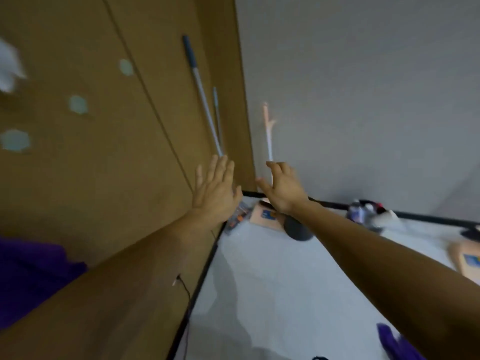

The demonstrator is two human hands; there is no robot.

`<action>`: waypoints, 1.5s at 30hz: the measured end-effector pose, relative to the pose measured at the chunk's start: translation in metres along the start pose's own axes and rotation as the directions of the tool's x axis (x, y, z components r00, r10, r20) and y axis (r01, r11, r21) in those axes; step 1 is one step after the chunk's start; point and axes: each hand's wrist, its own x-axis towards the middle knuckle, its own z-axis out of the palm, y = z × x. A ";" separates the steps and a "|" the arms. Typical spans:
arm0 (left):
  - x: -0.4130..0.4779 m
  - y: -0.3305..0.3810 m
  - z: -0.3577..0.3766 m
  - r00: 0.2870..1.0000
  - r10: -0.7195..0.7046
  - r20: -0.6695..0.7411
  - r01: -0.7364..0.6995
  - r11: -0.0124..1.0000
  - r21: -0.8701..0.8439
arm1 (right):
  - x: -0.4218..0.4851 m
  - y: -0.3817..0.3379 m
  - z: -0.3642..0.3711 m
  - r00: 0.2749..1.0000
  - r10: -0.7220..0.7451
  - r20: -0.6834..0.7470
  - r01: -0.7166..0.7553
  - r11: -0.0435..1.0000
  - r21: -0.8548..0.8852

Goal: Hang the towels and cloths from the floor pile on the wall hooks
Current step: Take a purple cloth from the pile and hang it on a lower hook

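Both my arms stretch forward and hold nothing. My left hand (215,189) is flat with straight fingers in front of the brown wooden wall (91,165). My right hand (283,189) is spread with relaxed fingers near the room's corner. Three pale round hooks (78,104) sit on the wooden wall at the left. A white cloth (9,66) shows blurred at the upper left edge. A purple cloth (33,274) hangs at the lower left behind my left arm. Another purple cloth (394,341) lies on the pale floor at the bottom right.
Two mop handles (201,92) lean on the wooden wall, and a pink-handled stick (267,133) stands in the corner. A pink box (267,216), a dark round object (297,229), small bottles (363,211) and another pink box (467,261) lie on the pale floor (285,294).
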 end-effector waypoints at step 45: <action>-0.251 0.614 0.720 0.269 0.676 0.686 -0.420 0.723 -0.548 | -0.519 0.812 0.297 -0.418 0.902 0.106 -0.736 -0.405 0.542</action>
